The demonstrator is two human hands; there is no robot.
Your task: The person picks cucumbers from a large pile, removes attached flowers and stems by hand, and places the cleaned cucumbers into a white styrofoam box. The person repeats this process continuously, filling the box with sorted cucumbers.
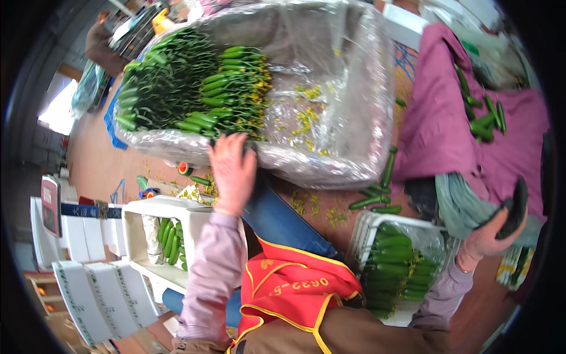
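My left hand, in a pink glove with a dark palm, lies over the near rim of a large bin lined with clear plastic. Its fingertips reach the cucumbers at the rim; whether they grip anything is hidden. Inside the bin, rows of green cucumbers with yellow blossoms fill the left and middle. My right hand, gloved alike, is raised at the right with thumb and fingers apart, holding nothing visible. Below and left of it stands a white plastic crate with layered cucumbers.
At left, a white box holds several cucumbers. Beside it are a scale display and stacked white cartons. Purple cloth carries cucumbers; others lie on the floor. A person is at far left.
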